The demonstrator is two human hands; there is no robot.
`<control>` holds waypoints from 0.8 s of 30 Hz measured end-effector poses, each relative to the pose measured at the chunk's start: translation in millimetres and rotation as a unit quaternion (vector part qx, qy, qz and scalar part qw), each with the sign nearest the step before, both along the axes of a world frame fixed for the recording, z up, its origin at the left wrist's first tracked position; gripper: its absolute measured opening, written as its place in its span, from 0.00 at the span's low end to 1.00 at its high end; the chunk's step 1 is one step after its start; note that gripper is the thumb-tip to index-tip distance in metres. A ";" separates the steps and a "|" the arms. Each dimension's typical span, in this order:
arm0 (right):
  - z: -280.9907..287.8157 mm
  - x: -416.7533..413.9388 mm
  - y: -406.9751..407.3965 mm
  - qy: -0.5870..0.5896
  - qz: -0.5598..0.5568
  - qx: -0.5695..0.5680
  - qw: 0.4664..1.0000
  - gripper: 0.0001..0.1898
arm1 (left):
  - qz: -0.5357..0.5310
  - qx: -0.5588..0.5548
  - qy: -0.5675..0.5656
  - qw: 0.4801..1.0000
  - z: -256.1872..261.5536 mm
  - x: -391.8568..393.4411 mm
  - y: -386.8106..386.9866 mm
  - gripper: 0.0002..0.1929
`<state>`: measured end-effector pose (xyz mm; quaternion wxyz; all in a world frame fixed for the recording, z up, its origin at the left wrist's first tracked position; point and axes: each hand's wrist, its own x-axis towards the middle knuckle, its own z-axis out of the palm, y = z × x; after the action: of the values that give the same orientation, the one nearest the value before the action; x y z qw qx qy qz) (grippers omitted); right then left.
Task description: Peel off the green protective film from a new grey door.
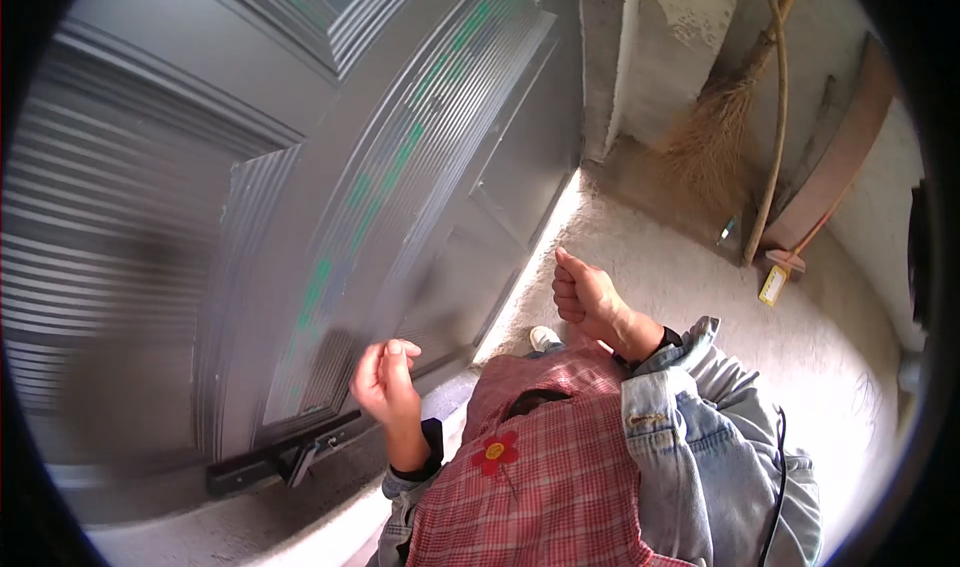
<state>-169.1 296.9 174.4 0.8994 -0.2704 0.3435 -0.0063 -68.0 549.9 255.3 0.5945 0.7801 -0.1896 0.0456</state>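
Observation:
My left hand (386, 383) is in front of the grey metal door (322, 116), its fingers curled and the thumb against them. Nothing shows in it. To the right, my right hand (589, 297) is closed in a fist above the concrete floor (637, 229), with no object visible in it. Below the left hand, a handle (301, 463) juts from a dark lock plate (240, 477) at the door's edge. A red checked apron (555, 462) with a flower on it covers my front, over a denim jacket (705, 424).
A straw broom (712, 135) leans in the corner by the wall, with a bent wooden stick (780, 109) beside it. Further right stand a curved-looking board (832, 162) and a thin red-handled tool (821, 225). A yellow-edged tag (773, 285) lies near its foot.

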 end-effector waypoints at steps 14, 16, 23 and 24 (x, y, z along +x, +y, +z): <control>30.4 8.3 -9.0 -0.075 -0.079 -0.098 0.989 0.07 | 0.181 0.170 -0.436 0.865 99.2 -38.7 42.7 0.11; 36.1 8.2 -3.4 -0.101 -0.068 -0.117 0.986 0.08 | 0.255 0.158 -0.435 0.849 92.5 -60.6 65.0 0.11; 65.4 16.4 -6.1 -0.214 -0.122 -0.228 0.942 0.11 | 0.434 0.147 -0.448 0.768 61.5 -121.8 132.8 0.11; 71.5 18.3 -7.8 -0.232 -0.157 -0.247 0.928 0.12 | 0.442 0.162 -0.465 0.749 59.4 -129.0 142.5 0.11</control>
<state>-150.8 289.1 245.9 0.8461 -0.4180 0.1511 -0.2942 -197.0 692.4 314.7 0.2107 0.7437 -0.0814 0.6293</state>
